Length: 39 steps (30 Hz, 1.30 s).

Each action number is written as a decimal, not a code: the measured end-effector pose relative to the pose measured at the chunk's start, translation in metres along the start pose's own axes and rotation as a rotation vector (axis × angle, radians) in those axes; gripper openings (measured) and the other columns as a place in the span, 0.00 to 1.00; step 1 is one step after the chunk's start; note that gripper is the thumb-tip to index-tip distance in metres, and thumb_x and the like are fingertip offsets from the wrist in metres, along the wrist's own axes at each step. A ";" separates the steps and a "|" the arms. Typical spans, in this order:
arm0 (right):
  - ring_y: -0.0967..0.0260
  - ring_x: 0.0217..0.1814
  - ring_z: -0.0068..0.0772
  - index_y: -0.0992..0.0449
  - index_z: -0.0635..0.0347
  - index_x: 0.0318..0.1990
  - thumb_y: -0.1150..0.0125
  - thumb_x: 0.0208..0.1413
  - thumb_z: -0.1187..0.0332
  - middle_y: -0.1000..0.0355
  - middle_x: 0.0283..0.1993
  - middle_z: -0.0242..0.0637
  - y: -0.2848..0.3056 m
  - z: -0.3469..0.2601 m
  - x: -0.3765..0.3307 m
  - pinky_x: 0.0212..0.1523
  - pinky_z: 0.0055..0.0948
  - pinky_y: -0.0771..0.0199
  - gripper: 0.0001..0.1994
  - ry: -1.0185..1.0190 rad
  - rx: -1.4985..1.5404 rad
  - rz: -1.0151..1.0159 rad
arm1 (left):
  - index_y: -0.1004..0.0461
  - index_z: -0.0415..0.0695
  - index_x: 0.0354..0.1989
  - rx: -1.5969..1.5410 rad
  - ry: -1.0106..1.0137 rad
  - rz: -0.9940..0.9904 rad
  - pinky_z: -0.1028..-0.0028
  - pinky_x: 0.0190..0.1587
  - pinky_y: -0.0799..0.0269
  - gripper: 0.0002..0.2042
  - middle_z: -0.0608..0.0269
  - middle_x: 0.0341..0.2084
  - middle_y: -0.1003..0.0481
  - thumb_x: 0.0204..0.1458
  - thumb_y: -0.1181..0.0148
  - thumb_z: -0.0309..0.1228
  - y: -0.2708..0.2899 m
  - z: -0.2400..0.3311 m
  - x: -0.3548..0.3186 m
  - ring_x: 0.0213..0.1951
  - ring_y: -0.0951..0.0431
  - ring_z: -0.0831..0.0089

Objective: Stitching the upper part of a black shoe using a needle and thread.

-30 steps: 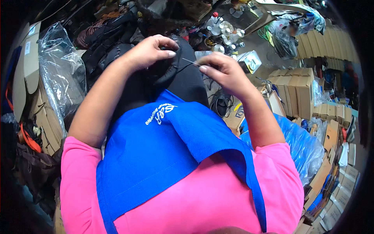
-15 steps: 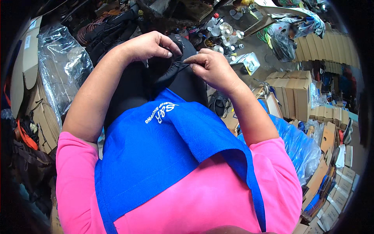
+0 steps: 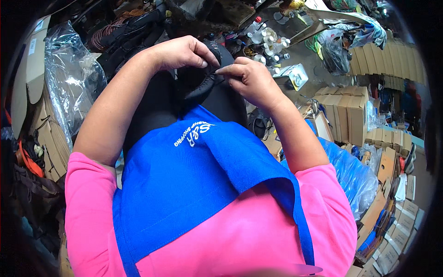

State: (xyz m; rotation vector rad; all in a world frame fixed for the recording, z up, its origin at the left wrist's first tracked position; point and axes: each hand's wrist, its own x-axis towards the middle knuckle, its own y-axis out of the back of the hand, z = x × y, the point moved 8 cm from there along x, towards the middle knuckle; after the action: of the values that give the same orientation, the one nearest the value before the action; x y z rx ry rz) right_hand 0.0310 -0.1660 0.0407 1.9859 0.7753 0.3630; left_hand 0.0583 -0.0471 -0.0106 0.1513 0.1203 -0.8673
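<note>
What looks like a black shoe (image 3: 201, 87), with a dark opening and a row of lacing along its edge, rests on my lap above the blue apron (image 3: 184, 161). My left hand (image 3: 189, 53) has its fingers bent over the shoe's upper edge, thumb and forefinger closed on it. Close by on the right, my right hand (image 3: 249, 81) pinches a thin black lace between thumb and forefinger at the lacing. The fingertips of both hands nearly meet there. Dark material against my dark trousers hides much of the shoe's outline.
Several bottles (image 3: 270, 39) and a rectangular can (image 3: 293, 76) stand on the floor ahead. Cardboard boxes (image 3: 344, 113) are stacked at right, near blue plastic sheeting (image 3: 350, 177). Clear plastic wrap (image 3: 74, 83) and flat cardboard (image 3: 50, 143) lie at left.
My right fingertips have shifted slightly left, closer to the lacing and my left fingers. The stretch of lace seen between the hands is shorter now.
</note>
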 end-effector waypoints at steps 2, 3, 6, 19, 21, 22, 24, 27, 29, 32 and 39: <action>0.28 0.37 0.42 0.19 0.49 0.39 0.39 0.45 0.72 0.28 0.34 0.40 -0.004 0.005 0.001 0.40 0.35 0.27 0.12 0.028 0.043 0.003 | 0.23 0.37 0.43 0.030 0.018 0.004 0.74 0.54 0.35 0.15 0.61 0.38 0.22 0.45 0.44 0.22 0.000 -0.002 0.005 0.43 0.25 0.75; 0.28 0.37 0.40 0.19 0.48 0.40 0.39 0.46 0.72 0.29 0.33 0.40 -0.007 0.007 0.003 0.39 0.34 0.27 0.12 0.060 0.089 0.007 | 0.23 0.37 0.42 0.061 0.039 0.011 0.74 0.54 0.35 0.14 0.62 0.38 0.22 0.46 0.43 0.22 0.001 -0.004 0.006 0.43 0.26 0.75; 0.34 0.37 0.27 0.20 0.49 0.43 0.41 0.50 0.75 0.34 0.31 0.31 -0.014 0.026 0.004 0.41 0.24 0.33 0.14 -0.027 0.255 -0.085 | 0.23 0.38 0.42 0.066 0.021 0.003 0.74 0.53 0.34 0.13 0.63 0.37 0.22 0.45 0.41 0.22 0.001 -0.006 0.009 0.42 0.26 0.76; 0.37 0.39 0.23 0.19 0.49 0.42 0.39 0.50 0.72 0.33 0.33 0.28 -0.040 0.058 0.015 0.44 0.22 0.36 0.12 -0.067 0.595 -0.253 | 0.22 0.38 0.41 0.215 -0.027 0.071 0.74 0.50 0.33 0.15 0.63 0.34 0.21 0.41 0.38 0.20 0.004 -0.003 0.009 0.40 0.25 0.76; 0.36 0.37 0.22 0.18 0.49 0.42 0.38 0.49 0.73 0.33 0.31 0.28 -0.040 0.058 0.013 0.43 0.22 0.35 0.12 -0.123 0.595 -0.147 | 0.22 0.39 0.40 0.182 -0.022 0.068 0.74 0.50 0.32 0.15 0.63 0.34 0.21 0.40 0.37 0.20 0.004 -0.005 0.008 0.40 0.25 0.76; 0.36 0.36 0.21 0.18 0.49 0.42 0.37 0.48 0.73 0.34 0.29 0.27 -0.041 0.058 0.012 0.40 0.21 0.35 0.12 -0.107 0.599 -0.110 | 0.22 0.39 0.40 0.149 -0.013 0.062 0.74 0.50 0.32 0.15 0.63 0.34 0.21 0.40 0.37 0.20 0.004 -0.006 0.008 0.39 0.25 0.76; 0.35 0.35 0.23 0.19 0.50 0.40 0.37 0.47 0.73 0.33 0.29 0.29 -0.037 0.052 0.010 0.39 0.22 0.34 0.11 -0.091 0.525 -0.060 | 0.22 0.39 0.40 0.184 -0.025 0.079 0.74 0.49 0.32 0.15 0.62 0.34 0.21 0.40 0.37 0.20 0.004 -0.003 0.009 0.39 0.24 0.76; 0.31 0.32 0.29 0.20 0.54 0.35 0.36 0.46 0.71 0.31 0.28 0.35 -0.024 0.021 0.008 0.36 0.27 0.30 0.07 0.027 0.373 0.118 | 0.23 0.39 0.40 0.226 -0.024 0.132 0.73 0.49 0.32 0.15 0.61 0.34 0.22 0.40 0.38 0.20 0.004 -0.004 0.006 0.40 0.24 0.73; 0.30 0.32 0.37 0.21 0.54 0.33 0.35 0.45 0.71 0.31 0.29 0.38 -0.019 0.014 0.007 0.36 0.31 0.29 0.06 -0.011 0.293 0.114 | 0.23 0.39 0.40 0.234 -0.013 0.171 0.73 0.49 0.32 0.15 0.60 0.35 0.23 0.40 0.39 0.20 0.001 -0.006 0.000 0.41 0.25 0.71; 0.30 0.34 0.40 0.20 0.54 0.34 0.35 0.45 0.70 0.31 0.29 0.39 -0.017 0.014 0.001 0.36 0.33 0.29 0.07 0.000 0.224 0.132 | 0.28 0.41 0.40 0.619 -0.120 0.574 0.68 0.48 0.34 0.13 0.54 0.37 0.32 0.44 0.49 0.19 0.021 0.015 -0.029 0.45 0.30 0.59; 0.34 0.36 0.37 0.22 0.48 0.44 0.39 0.45 0.71 0.33 0.30 0.35 -0.025 -0.008 -0.024 0.41 0.36 0.39 0.15 0.038 -0.100 0.221 | 0.25 0.41 0.40 0.525 0.015 0.704 0.68 0.41 0.31 0.13 0.56 0.35 0.30 0.46 0.51 0.17 -0.004 0.016 -0.089 0.40 0.28 0.62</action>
State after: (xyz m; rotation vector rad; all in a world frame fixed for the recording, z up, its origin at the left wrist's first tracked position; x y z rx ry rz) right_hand -0.0008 -0.1667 0.0245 1.9792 0.5512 0.5597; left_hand -0.0013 0.0138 0.0198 0.6499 -0.1470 -0.1764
